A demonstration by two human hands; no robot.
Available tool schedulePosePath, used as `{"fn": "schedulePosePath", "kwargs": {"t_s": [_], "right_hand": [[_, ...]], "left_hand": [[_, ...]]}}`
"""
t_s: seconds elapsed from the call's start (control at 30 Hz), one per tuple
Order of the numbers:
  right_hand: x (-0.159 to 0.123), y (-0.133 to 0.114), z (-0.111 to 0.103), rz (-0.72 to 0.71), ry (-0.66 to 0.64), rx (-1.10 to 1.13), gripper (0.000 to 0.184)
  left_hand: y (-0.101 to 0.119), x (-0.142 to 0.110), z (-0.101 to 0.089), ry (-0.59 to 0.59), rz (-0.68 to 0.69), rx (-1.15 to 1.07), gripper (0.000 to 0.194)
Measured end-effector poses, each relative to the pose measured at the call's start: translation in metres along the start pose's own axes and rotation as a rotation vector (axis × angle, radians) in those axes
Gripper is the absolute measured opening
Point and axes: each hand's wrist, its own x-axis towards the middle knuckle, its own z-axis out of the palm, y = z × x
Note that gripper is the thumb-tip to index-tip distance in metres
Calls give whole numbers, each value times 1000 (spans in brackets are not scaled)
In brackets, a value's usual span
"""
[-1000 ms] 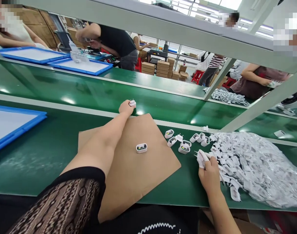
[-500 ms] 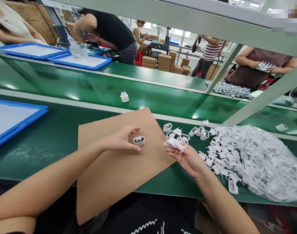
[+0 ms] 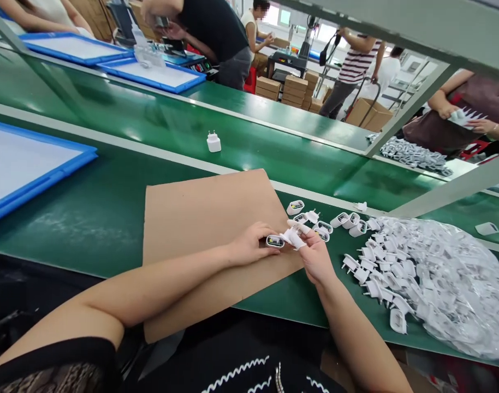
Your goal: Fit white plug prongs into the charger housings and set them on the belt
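Note:
My left hand [image 3: 251,244] is closed around a white charger housing [image 3: 275,240], whose open end shows circuit parts inside. Right beside it, my right hand [image 3: 316,255] pinches a white plug cap [image 3: 292,238]; white coverings sit on some of its fingertips. The two parts are close together over the right side of a brown cardboard sheet [image 3: 200,207]; whether they touch I cannot tell. Just beyond my right hand stand several open charger housings [image 3: 295,207], with a loose plug cap [image 3: 313,216] among them.
A clear plastic bag [image 3: 458,273] spills many plug caps [image 3: 380,262] on the right. One whole charger [image 3: 213,142] stands on the green belt behind the cardboard. A blue-rimmed tray [image 3: 45,174] lies at left. Metal posts [image 3: 421,109] rise beyond the bench, with several people working there.
My left hand has closed on the housing and carried it right, to my right hand. The plug cap in my right hand has turned towards it. The camera view has shifted.

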Motion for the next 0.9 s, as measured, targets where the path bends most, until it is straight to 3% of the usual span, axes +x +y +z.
{"fn": "schedulePosePath", "kwargs": {"t_s": [0.17, 0.3, 0.47, 0.6, 0.7, 0.8, 0.83, 0.9], "right_hand": [[1, 5, 1, -83, 36, -89, 44], [-3, 11, 5, -129, 27, -230, 39], [-8, 10, 6, -75, 6, -287, 41], [-8, 9, 5, -162, 66, -287, 35], [-8, 8, 3, -249, 115, -363, 30], [-7, 7, 0, -181, 81, -281, 36], [-7, 7, -1, -139, 62, -233, 39], [-5, 7, -3, -65, 39, -157, 41]], "left_hand": [[0, 3, -13, -8, -48, -85, 37], [-3, 4, -21, -100, -56, -141, 30], [-2, 1, -26, -76, -67, -101, 67], [-2, 2, -23, -148, -40, -110, 50], [-3, 0, -19, -184, -36, -141, 69], [-1, -1, -16, -95, -92, -132, 96], [-1, -1, -16, -71, -99, -116, 97], [1, 0, -15, -60, -81, -86, 79]]}}
